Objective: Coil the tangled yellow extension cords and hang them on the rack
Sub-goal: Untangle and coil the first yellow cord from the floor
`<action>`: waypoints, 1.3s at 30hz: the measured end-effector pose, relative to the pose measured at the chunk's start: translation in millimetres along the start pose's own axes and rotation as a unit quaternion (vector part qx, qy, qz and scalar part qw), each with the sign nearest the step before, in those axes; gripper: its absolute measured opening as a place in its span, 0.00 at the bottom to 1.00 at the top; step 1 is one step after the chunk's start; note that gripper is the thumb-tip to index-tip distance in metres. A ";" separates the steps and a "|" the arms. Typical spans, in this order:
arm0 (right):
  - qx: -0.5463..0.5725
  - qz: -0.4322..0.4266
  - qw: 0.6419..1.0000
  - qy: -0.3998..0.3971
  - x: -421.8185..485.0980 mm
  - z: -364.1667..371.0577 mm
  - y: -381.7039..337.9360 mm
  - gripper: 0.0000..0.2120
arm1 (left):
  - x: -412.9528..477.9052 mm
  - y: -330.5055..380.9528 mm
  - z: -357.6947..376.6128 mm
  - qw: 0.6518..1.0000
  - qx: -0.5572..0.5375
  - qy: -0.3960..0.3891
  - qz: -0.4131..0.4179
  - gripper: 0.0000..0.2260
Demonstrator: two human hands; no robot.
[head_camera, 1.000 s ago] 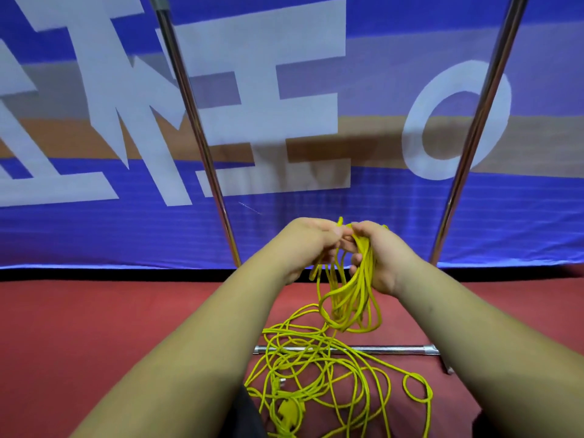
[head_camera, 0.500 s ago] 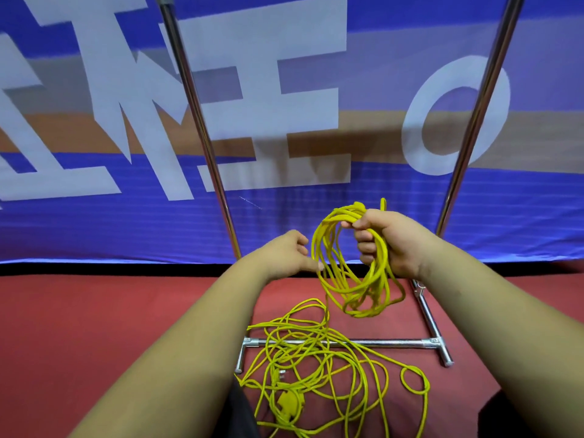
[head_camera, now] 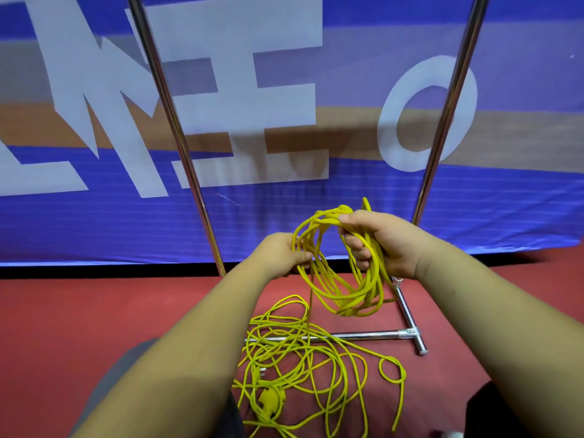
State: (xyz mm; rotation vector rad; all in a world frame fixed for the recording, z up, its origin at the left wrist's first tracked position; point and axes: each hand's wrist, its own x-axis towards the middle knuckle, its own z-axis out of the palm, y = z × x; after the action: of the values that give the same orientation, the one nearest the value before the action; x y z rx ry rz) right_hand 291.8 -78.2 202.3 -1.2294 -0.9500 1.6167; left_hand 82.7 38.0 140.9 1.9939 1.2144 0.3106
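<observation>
Gripping the coil (head_camera: 347,298) at centre frame, your right hand (head_camera: 392,245) curls its fingers (head_camera: 355,246) round the top so loops hang open; your left hand (head_camera: 281,256) pinches its left edge, steadying it. Loose cord (head_camera: 300,358) lies tangled on the floor below.

— What sort of place was it?

— A sports hall or event venue, by the look of it, though I could not tell which. A huge blue banner (head_camera: 347,216) ran across the whole back, printed with giant white letters (head_camera: 268,105) over a tan and grey band.

— And the ground?

— A plain red floor (head_camera: 79,327), smooth like court surfacing (a black strip (head_camera: 94,271) ran where it met the banner).

— Anything standing there?

— A bare chrome rack (head_camera: 177,121) stood free in front of the banner: two uprights joined low down by a crossbar (head_camera: 363,335) with a T-fitting (head_camera: 410,331) at its right end, resting on the red floor.
</observation>
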 end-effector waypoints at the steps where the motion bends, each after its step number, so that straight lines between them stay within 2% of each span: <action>1: -0.009 0.000 1.000 0.011 -0.1 -0.9 0.0 0.14 | 1.6 0.7 -1.8 0.999 0.032 0.031 0.007 0.04; 3: -0.022 0.001 0.999 0.026 -0.4 -1.0 -1.1 0.17 | 3.3 3.2 -4.1 0.991 0.099 0.083 0.027 0.12; 5: -0.017 0.001 0.999 0.034 -0.7 -1.0 -2.5 0.18 | 3.3 8.1 -7.0 0.986 0.114 0.115 0.043 0.16; 8: -0.008 0.000 0.999 0.048 -0.9 -0.1 -2.9 0.16 | 5.4 11.1 -11.0 0.984 0.102 0.131 0.066 0.16; 12: 0.007 0.015 0.998 0.061 -1.0 2.3 -0.7 0.12 | 4.0 13.1 -15.6 0.983 0.094 0.109 0.110 0.15; 15: 0.017 0.023 0.998 0.055 -0.9 3.2 0.2 0.14 | 2.6 16.0 -16.3 0.985 0.074 0.116 0.109 0.15; 20: 0.054 0.018 0.997 0.055 -4.8 6.6 -5.6 0.13 | -1.7 13.8 -11.6 0.991 -0.043 0.104 0.078 0.13; 23: 0.087 -0.004 0.994 0.069 -6.1 6.0 -9.8 0.13 | -2.5 14.0 -8.8 0.987 -0.142 0.061 0.033 0.20; 26: 0.129 -0.036 0.987 0.084 -6.8 4.7 -12.3 0.15 | 4.9 9.4 -4.8 0.948 -0.307 0.031 -0.074 0.31; 28: 0.150 -0.053 0.984 0.085 -8.2 4.2 -14.1 0.15 | 11.7 2.3 1.7 0.923 -0.366 0.027 -0.112 0.29; 30: 0.174 -0.064 0.979 0.081 -9.8 2.1 -16.1 0.15 | 12.9 -9.9 14.7 0.946 -0.297 -0.007 -0.130 0.16; 31: 0.184 -0.069 0.977 0.080 -10.7 0.7 -17.4 0.15 | 13.4 -19.8 22.5 0.969 -0.210 -0.038 -0.123 0.15; 33: 0.195 -0.084 0.974 0.074 -13.1 -1.5 -20.6 0.13 | 12.9 -31.0 36.6 0.989 -0.051 -0.109 -0.088 0.25; 35: 0.202 -0.104 0.971 0.068 -15.7 -3.5 -24.3 0.13 | 8.8 -30.8 47.8 0.985 0.017 -0.162 -0.063 0.27; 39: 0.212 -0.136 0.966 0.057 -20.2 -10.0 -29.7 0.12 | 9.2 -41.4 72.1 0.967 0.108 -0.223 -0.059 0.19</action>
State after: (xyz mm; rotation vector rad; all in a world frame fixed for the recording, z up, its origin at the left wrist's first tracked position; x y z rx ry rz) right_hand 309.9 -86.7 233.7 -0.8459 -0.6244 1.4191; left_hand 100.5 21.3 60.9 2.0152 1.0994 -0.3298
